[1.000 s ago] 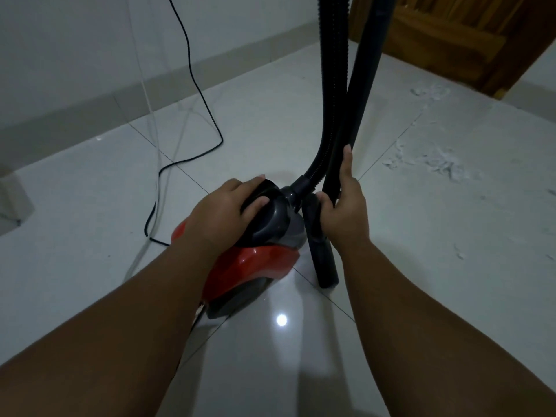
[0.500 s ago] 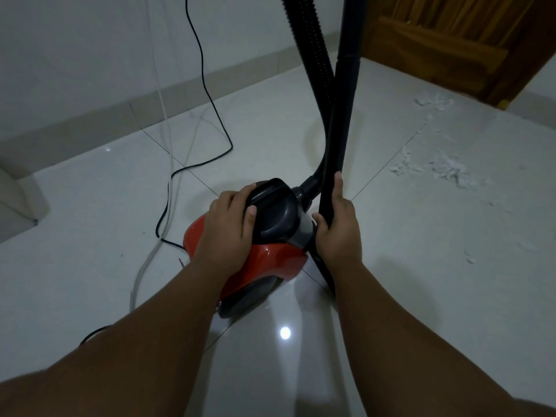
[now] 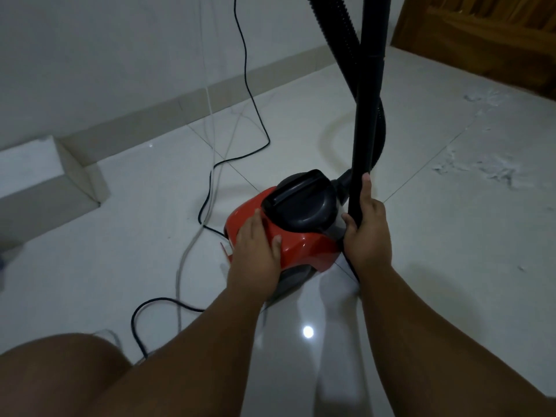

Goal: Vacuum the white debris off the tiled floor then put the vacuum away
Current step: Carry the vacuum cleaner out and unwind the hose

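Note:
A small red vacuum [image 3: 304, 245] with a dark grey top handle [image 3: 301, 200] sits on the glossy tiled floor [image 3: 451, 266]. My left hand [image 3: 255, 251] lies flat on its red rear shell, fingers spread, gripping nothing. My right hand [image 3: 365, 233] is wrapped around the black rigid tube [image 3: 368, 100], which stands upright beside the vacuum's front. The ribbed black hose [image 3: 343, 34] rises behind the tube and leaves the top of the view. White debris [image 3: 481, 167] is scattered on the tiles to the right.
A black power cord [image 3: 249, 94] runs from the wall down to the vacuum and loops near my knee [image 3: 60, 374]. A thin white cable [image 3: 186, 257] lies alongside. A wooden door [image 3: 481, 34] stands at the back right, with more debris [image 3: 481, 96] in front of it. A white step [image 3: 45, 182] juts out at left.
My left hand has slid off the dark top handle back onto the red shell. The view has shifted, so the vacuum appears further right. My right hand keeps its hold on the tube.

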